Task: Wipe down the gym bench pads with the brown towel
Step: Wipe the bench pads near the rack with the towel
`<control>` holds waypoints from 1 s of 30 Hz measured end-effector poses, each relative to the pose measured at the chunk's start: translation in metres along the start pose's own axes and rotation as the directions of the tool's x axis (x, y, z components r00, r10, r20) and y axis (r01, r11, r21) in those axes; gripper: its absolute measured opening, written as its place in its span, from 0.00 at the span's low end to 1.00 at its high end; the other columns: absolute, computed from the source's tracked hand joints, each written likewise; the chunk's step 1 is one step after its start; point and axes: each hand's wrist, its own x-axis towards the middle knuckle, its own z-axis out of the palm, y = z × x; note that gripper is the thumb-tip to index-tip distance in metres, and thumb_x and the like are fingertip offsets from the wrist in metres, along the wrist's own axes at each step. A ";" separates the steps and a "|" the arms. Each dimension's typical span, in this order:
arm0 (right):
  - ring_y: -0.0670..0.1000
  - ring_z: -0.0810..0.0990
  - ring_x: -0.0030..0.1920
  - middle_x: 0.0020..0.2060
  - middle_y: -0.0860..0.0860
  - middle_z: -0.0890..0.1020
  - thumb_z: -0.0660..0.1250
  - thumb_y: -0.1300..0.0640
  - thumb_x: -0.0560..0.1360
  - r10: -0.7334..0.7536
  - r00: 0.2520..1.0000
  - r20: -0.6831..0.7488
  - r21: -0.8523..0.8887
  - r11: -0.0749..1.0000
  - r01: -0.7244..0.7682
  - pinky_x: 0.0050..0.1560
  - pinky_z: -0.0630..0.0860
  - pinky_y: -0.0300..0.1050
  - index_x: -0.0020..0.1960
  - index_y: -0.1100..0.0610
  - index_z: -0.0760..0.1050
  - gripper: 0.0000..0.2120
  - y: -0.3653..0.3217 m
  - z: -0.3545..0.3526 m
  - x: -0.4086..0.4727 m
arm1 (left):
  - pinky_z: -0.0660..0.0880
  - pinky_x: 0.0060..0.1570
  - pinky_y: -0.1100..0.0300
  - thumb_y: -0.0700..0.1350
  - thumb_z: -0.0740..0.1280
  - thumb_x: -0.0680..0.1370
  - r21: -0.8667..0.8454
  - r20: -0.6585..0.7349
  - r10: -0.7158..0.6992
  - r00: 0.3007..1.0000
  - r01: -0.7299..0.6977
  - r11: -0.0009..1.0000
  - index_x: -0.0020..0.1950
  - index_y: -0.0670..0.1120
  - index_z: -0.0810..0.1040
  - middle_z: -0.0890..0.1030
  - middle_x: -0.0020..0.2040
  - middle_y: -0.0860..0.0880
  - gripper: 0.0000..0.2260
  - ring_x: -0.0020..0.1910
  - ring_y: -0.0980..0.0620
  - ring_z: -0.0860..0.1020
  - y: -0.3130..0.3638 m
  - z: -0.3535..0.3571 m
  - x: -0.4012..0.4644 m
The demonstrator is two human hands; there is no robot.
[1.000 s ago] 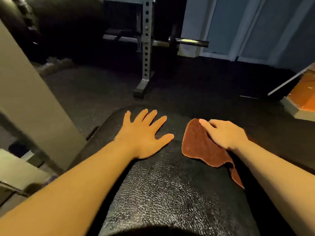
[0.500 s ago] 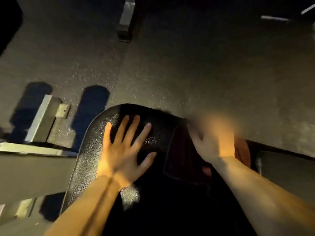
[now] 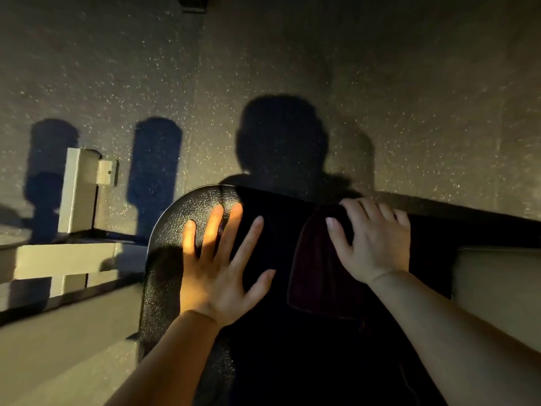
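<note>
Speckled dark flooring fills the upper frame of the head view, your shadow at centre. Your left hand (image 3: 218, 268) lies flat, fingers spread wide, on the black bench pad (image 3: 167, 230). Your right hand (image 3: 371, 244) presses the brown towel (image 3: 316, 276) at the pad's far edge, where it could slip off. No writing is readable.

black textured bench pad (image 3: 172, 230), rounded far end, mostly in shadow, only left edge lit; brown towel (image 3: 316, 276) lies flat on pad's right side, looks dark maroon in shade, far end reaches the pad edge, near corner rounded
</note>
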 end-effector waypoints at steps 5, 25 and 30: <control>0.58 0.80 0.53 0.56 0.53 0.82 0.48 0.37 0.79 0.022 1.000 0.022 -0.008 1.000 -0.022 0.57 0.71 0.57 0.61 0.55 0.77 0.29 0.001 0.001 -0.002 | 0.42 0.74 0.39 0.66 0.54 0.75 -0.034 0.020 0.017 1.000 -0.016 0.999 0.81 0.52 0.51 0.57 0.79 0.43 0.38 0.77 0.40 0.56 0.000 -0.002 0.003; 0.57 0.51 0.79 0.79 0.51 0.52 0.49 0.40 0.79 0.243 0.968 -0.062 0.063 0.969 -0.240 0.74 0.44 0.69 0.79 0.51 0.50 0.32 -0.041 0.022 -0.071 | 0.39 0.75 0.44 0.66 0.51 0.76 -0.024 0.096 0.009 0.995 -0.007 1.000 0.81 0.53 0.50 0.56 0.79 0.43 0.36 0.78 0.40 0.54 -0.001 -0.007 0.005; 0.56 0.59 0.77 0.76 0.51 0.64 0.55 0.36 0.77 0.148 0.987 -0.068 0.105 0.985 -0.140 0.73 0.45 0.70 0.77 0.49 0.62 0.31 -0.023 0.008 -0.061 | 0.42 0.74 0.43 0.64 0.54 0.75 -0.038 0.072 -0.002 0.997 0.005 0.999 0.81 0.54 0.51 0.57 0.78 0.43 0.37 0.77 0.40 0.55 -0.001 -0.009 0.006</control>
